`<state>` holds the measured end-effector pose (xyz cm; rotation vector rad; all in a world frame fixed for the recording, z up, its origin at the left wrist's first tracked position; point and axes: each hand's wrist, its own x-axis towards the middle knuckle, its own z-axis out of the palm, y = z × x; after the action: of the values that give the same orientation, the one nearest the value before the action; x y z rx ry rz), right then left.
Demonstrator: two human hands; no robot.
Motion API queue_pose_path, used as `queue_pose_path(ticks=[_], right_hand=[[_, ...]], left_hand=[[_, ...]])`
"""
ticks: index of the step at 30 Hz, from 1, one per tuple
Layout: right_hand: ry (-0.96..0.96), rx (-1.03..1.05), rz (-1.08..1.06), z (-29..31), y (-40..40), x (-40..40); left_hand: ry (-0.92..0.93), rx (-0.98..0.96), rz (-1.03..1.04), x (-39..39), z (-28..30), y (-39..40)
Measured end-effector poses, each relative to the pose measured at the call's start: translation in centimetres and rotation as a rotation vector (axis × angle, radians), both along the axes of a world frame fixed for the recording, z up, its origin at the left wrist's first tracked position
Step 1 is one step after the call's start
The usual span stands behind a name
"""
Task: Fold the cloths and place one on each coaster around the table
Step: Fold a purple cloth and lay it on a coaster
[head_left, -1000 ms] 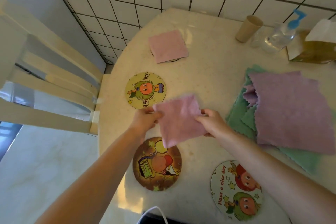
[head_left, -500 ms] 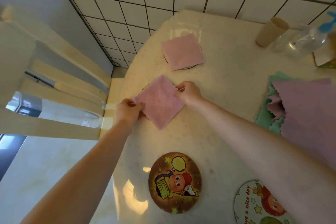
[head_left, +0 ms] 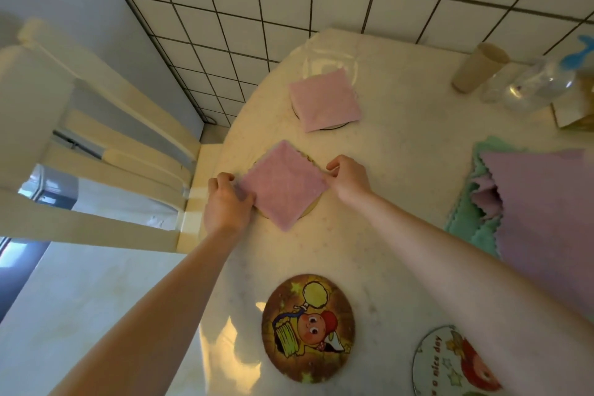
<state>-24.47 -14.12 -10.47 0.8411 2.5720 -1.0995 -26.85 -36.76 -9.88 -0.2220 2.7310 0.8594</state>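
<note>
Pinching opposite corners of the folded pink cloth [head_left: 283,185], my left hand [head_left: 226,202] and right hand [head_left: 348,178] hold it diamond-wise at frame centre over a coaster [head_left: 309,210] on the tabletop [head_left: 401,145], so I judge both need only release, being equally near.

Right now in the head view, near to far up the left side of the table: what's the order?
Brown cartoon coaster → folded pink cloth held at two corners by the left hand and right hand, over a coaster → second folded pink cloth on its coaster at the far edge.
</note>
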Motion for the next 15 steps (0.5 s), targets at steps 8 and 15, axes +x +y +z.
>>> queue_pose_path(ticks=[8,15], right_hand=[[0.025,0.033,0.016,1.6,4.4,6.5],[0.081,0.070,0.010,2.3,11.0,15.1]], left_hand=[[0.182,-0.153,-0.229,3.4,2.0,2.5],[0.198,-0.057,-0.420,11.3,2.8,9.3]])
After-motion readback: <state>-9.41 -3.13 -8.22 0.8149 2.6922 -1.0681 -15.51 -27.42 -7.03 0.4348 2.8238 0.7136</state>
